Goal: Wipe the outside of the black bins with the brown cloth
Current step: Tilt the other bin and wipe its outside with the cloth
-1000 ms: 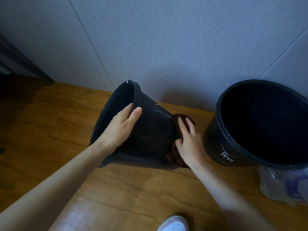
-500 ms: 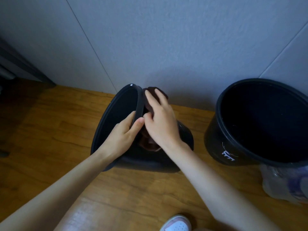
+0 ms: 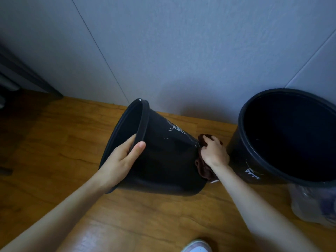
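Head view: tipped black bin (image 3: 169, 160) lies on its side on the wooden floor (image 3: 63, 142), mouth to the left; left hand (image 3: 120, 160) grips its rim, thumb outside, likely to steady it and expose the base end. Right hand (image 3: 215, 153) curls round the brown cloth (image 3: 204, 170), pressing it against that base end. Second black bin (image 3: 240, 160) stands upright just right, against a grey panelled wall (image 3: 181, 51); light dim.
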A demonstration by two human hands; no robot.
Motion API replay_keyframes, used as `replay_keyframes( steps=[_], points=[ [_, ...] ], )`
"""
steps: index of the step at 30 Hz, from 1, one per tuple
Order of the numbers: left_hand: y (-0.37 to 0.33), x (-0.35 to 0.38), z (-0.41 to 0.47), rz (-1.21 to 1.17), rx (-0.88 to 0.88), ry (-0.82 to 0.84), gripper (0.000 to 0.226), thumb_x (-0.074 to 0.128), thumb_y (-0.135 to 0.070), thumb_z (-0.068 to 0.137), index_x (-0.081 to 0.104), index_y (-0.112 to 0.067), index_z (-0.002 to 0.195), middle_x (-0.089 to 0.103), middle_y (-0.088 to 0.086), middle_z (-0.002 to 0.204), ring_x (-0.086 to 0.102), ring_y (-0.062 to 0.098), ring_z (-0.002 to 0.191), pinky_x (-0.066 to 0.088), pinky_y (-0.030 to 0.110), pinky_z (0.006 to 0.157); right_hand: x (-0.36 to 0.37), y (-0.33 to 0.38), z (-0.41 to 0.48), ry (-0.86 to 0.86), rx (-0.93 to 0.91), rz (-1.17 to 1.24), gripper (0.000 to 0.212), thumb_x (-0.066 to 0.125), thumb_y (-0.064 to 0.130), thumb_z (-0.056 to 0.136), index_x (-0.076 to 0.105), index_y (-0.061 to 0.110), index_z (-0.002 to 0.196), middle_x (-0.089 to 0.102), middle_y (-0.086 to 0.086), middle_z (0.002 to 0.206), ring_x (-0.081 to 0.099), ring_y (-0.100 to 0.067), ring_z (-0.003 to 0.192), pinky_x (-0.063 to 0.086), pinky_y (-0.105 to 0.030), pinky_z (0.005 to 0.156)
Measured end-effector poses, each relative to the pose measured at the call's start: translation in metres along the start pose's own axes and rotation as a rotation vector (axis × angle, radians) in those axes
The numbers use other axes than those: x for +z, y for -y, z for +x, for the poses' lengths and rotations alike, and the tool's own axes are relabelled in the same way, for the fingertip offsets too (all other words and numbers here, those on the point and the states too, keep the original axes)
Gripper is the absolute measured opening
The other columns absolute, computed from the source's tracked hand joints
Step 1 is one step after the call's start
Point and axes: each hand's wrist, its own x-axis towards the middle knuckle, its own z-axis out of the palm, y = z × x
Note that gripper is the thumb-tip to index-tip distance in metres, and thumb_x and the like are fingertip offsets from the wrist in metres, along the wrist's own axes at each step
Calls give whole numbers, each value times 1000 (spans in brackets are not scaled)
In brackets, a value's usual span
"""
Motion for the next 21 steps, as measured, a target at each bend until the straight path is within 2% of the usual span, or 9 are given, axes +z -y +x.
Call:
replay_keyframes(
  steps=[4, 6, 9, 12, 14, 17, 19, 21],
  points=[
    [1, 1, 2, 15, 2, 29, 36, 40, -33, 89, 54, -24, 120, 65, -27, 105, 58, -6, 105, 43, 3, 79, -10, 67, -25, -133, -319, 81, 51, 44, 18, 94, 35, 29, 143, 26, 4, 154, 37, -25, 135, 35, -34, 105],
    [2, 2, 4, 45, 7, 30, 39, 40, -36, 89, 53, -25, 124, 64, -24, 110, 56, -4, 109, 42, 4, 83, -16, 105, -42, -180, -466, 202, 56, 46, 16, 93, 32, 29, 145, 27, 3, 154, 38, -21, 134, 36, -31, 104],
    [3, 2, 5, 59, 11, 25, 40, 40, -36, 90, 51, -24, 127, 65, -20, 112, 57, -4, 109, 42, 4, 83, -12, 128, -53, -240, -553, 342, 59, 49, 15, 92, 30, 29, 146, 29, -2, 153, 42, -24, 131, 41, -31, 100],
    [5, -1, 4, 23, 9, 38, 32, 40, -32, 90, 56, -24, 116, 67, -22, 101, 60, -4, 100, 44, 5, 77, -7, 104, -33, -257, -453, 267, 56, 48, 15, 93, 34, 36, 143, 23, 0, 156, 40, -24, 134, 39, -31, 100],
    [6, -3, 1, 6, 10, 41, 29, 39, -30, 90, 56, -25, 113, 67, -23, 100, 61, -3, 99, 45, 5, 76, -4, 67, -10, -208, -267, 178, 52, 47, 15, 94, 38, 36, 141, 22, 1, 156, 39, -25, 134, 39, -33, 101],
    [8, -3, -2, 43, 38, 85, 31, 40, -28, 90, 55, -26, 117, 66, -20, 106, 60, -2, 103, 45, 7, 80, 0, 4, 12, -123, -1, 134, 47, 46, 12, 95, 43, 26, 139, 31, -5, 150, 44, -31, 128, 40, -34, 96],
    [9, 0, -2, 63, 50, 138, 32, 40, -28, 91, 55, -26, 119, 66, -16, 108, 61, 0, 103, 45, 8, 81, 3, -17, 12, -119, 57, 125, 44, 47, 11, 94, 46, 24, 137, 39, -5, 144, 48, -30, 123, 41, -32, 91],
    [9, 1, 0, 66, 61, 151, 32, 40, -27, 92, 55, -25, 120, 66, -14, 109, 61, 2, 105, 45, 10, 83, 6, -15, 9, -166, 7, 147, 43, 47, 10, 94, 50, 22, 134, 43, -3, 142, 48, -27, 124, 39, -32, 96]
  ],
)
